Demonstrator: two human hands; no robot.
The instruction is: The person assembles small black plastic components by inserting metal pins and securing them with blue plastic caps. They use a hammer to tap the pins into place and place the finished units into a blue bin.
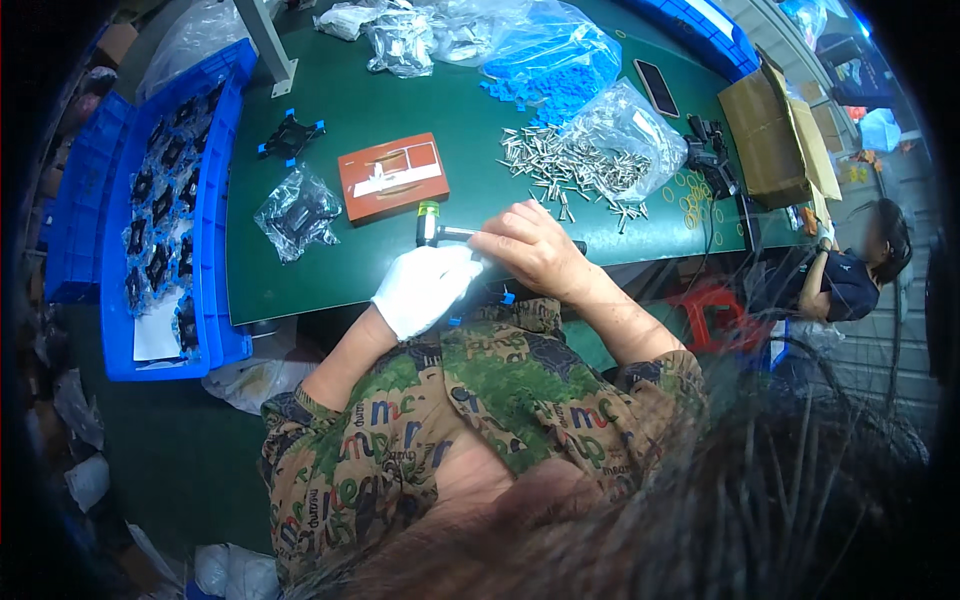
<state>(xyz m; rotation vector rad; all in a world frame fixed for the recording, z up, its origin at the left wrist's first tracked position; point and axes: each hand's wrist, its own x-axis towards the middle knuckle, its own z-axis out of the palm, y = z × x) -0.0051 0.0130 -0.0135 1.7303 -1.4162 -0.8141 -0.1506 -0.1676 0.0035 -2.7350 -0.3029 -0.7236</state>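
A short dark tool (437,232) with a green-banded end and a metal shaft is seen at frame centre, above the green table's (330,275) near edge. It is gripped by the closed bare right hand (532,250). The white-gloved left hand (425,288) is curled just below it; its hold cannot be told.

Green table (330,260): orange box (393,176), metal pins (560,165), phone (656,87).
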